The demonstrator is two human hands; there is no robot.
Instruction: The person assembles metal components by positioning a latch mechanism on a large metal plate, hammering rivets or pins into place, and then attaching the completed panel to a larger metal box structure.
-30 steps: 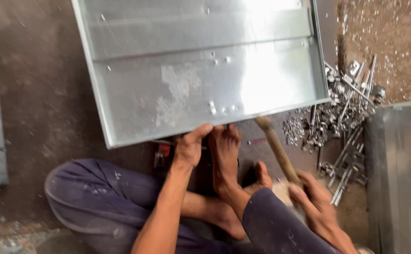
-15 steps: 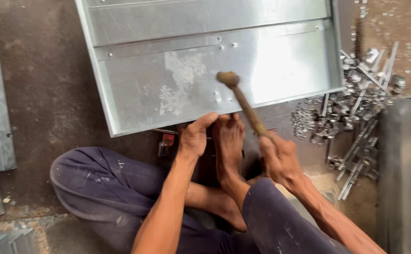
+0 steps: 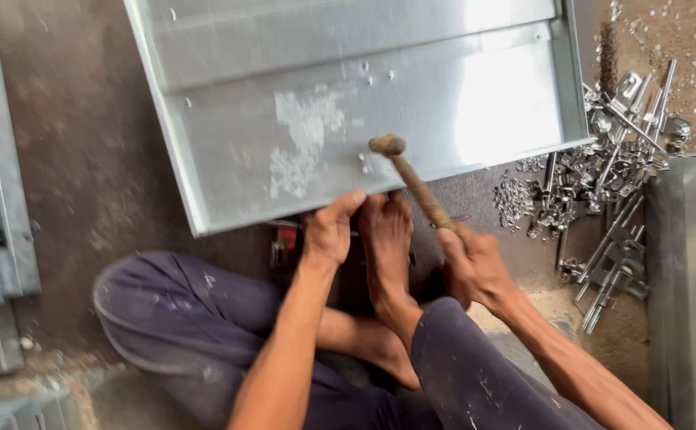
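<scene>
Sheet-metal panel [image 3: 348, 103] fills the upper middle of our view, lying on the brown floor [image 3: 77, 159] with its near edge just above our feet; it is pale grey and shiny, with folded rims along the sides, a raised fold across its width, a few small rivets or holes, and a scuffed white patch near the centre. Our left hand [image 3: 328, 231] is closed on the near edge of the panel, thumb over the top. Our right hand [image 3: 471, 267] is clenched around the wooden handle of a hammer [image 3: 411, 179], whose small dark head sits over the panel close to the near edge; we cannot tell whether it touches the metal. A bare foot [image 3: 386, 239] presses against the same edge between the two hands. To the right lies a heap of shiny metal fittings [image 3: 611, 167]. The panel's top is cut off by the frame, a small red object under its edge is mostly hidden, and the grey metal pieces at both sides are only partly seen.
</scene>
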